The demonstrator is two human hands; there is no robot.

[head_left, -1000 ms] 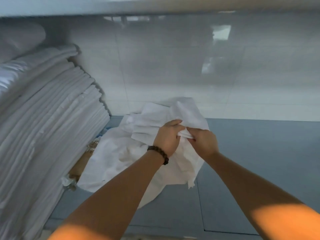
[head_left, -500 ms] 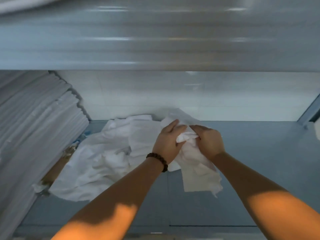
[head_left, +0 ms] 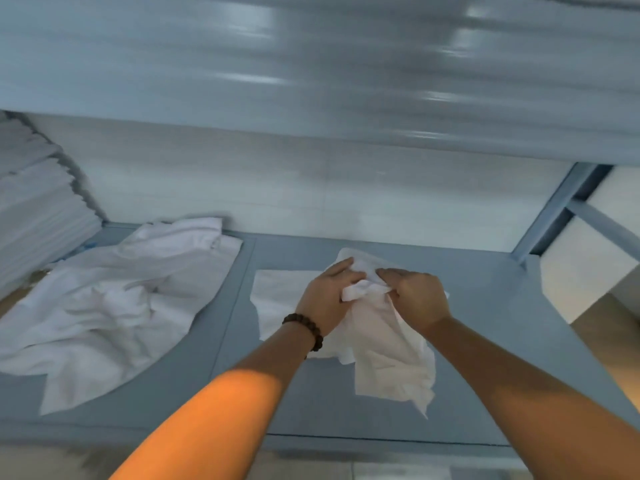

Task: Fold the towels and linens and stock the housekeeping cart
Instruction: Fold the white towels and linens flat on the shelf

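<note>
Each grip, left hand (head_left: 325,299) and right hand (head_left: 419,301), was clamped on white cloth (head_left: 391,358) over shelf (head_left: 491,323); crumpled sheet (head_left: 114,299) lay apart, leftward.

Both arms reach fwd, forearms converging twd centre. L hand (head_left: 327,299) & R hand (head_left: 420,297) sit close together, backs up, knuckles nearly meeting. L fingers (head_left: 341,265) curl over the bunched top of a white cloth (head_left: 388,351); R fingers (head_left: 391,272) pinch the same bunch from the other side. Beaded bracelet (head_left: 306,329) on L wrist. Both wrists approx straight.
</note>
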